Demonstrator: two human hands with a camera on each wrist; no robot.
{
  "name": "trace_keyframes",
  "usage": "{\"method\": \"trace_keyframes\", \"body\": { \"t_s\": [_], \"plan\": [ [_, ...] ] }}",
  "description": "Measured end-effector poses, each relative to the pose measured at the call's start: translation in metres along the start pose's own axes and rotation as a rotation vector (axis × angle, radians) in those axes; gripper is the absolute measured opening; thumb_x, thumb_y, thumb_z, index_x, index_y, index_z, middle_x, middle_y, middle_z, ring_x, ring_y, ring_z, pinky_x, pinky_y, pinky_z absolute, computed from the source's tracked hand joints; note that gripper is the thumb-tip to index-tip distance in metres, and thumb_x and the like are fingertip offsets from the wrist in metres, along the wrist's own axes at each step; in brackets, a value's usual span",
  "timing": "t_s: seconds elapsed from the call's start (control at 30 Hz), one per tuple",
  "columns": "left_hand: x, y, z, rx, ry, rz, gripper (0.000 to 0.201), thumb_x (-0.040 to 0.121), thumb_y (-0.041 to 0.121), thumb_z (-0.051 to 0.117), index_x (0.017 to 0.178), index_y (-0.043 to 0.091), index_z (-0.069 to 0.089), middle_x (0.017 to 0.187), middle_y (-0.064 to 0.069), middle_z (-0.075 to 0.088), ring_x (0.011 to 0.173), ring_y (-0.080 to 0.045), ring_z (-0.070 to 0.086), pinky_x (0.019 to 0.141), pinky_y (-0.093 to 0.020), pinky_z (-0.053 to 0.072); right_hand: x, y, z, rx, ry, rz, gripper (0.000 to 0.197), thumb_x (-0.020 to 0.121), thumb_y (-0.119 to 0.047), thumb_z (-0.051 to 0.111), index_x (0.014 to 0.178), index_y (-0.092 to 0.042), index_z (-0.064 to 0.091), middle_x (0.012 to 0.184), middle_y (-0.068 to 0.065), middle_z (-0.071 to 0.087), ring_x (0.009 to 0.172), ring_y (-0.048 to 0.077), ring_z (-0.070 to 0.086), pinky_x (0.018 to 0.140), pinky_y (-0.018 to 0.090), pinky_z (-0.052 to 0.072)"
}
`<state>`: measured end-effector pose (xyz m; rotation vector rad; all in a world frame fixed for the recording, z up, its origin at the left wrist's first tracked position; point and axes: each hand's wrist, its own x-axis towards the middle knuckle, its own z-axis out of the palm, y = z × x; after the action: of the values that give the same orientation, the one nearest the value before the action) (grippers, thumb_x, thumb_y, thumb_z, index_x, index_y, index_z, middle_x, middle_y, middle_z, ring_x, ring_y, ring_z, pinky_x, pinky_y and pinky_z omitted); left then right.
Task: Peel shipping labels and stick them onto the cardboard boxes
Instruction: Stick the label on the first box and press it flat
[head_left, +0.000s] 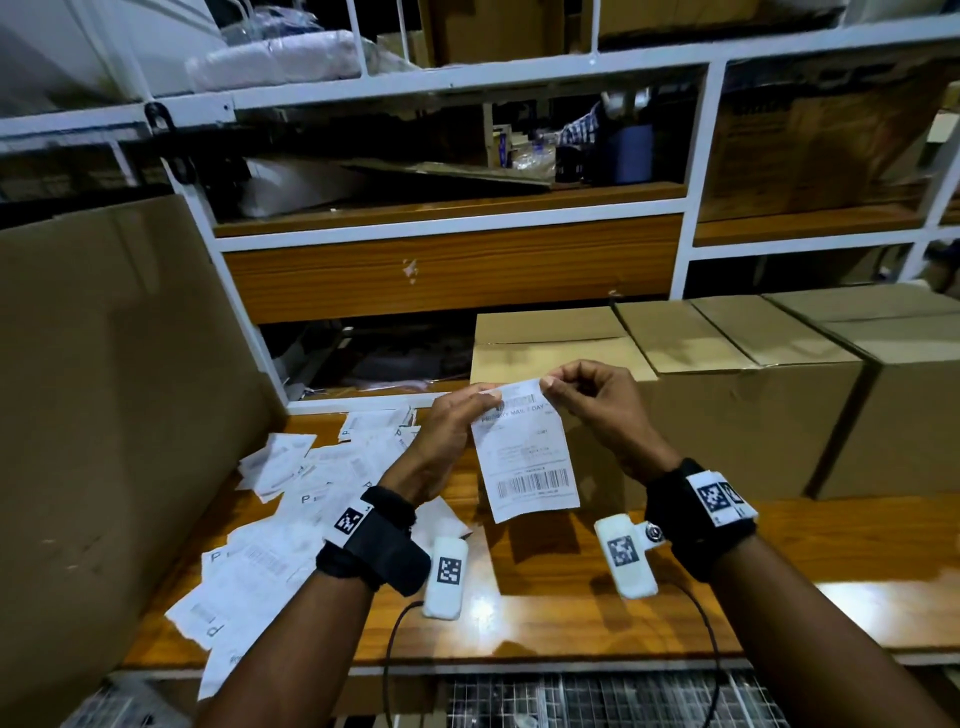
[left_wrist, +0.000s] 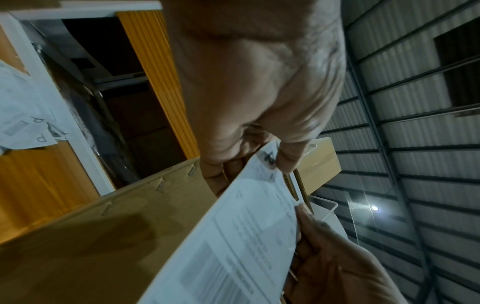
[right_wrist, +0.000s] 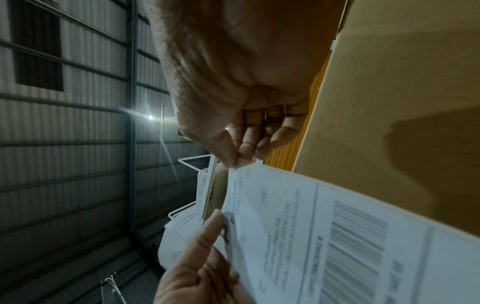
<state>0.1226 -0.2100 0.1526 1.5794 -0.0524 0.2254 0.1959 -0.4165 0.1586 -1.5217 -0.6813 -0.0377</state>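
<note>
A white shipping label with barcodes hangs upright in the air over the wooden bench. My left hand pinches its top left corner between thumb and fingers. At the top right corner my right hand pinches the edge with thumb and forefinger. The left wrist view shows the label edge-on under the left thumb. In the right wrist view the label shows its print, the right thumb at its corner. A row of closed cardboard boxes stands just behind the label.
Several loose labels and backing sheets lie scattered on the wooden bench to the left. A large cardboard sheet leans at the far left. White metal shelving with stored goods rises behind the bench.
</note>
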Motion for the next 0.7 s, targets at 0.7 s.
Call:
{"method": "trace_keyframes", "body": {
  "t_s": [0.7],
  "plan": [
    [0.002, -0.051, 0.027, 0.243, 0.304, 0.127, 0.017, 0.099, 0.025, 0.066, 0.111, 0.016, 0.074, 0.108, -0.001, 0.073, 0.103, -0.014, 0.07, 0.083, -0.029, 0.061, -0.034, 0.05, -0.01, -0.241, 0.22, 0.076, 0.016, 0.093, -0.032, 0.075, 0.087, -0.017, 0.072, 0.08, -0.004, 0.075, 0.073, 0.002, 0.069, 0.061, 0.019, 0.056]
  ]
}}
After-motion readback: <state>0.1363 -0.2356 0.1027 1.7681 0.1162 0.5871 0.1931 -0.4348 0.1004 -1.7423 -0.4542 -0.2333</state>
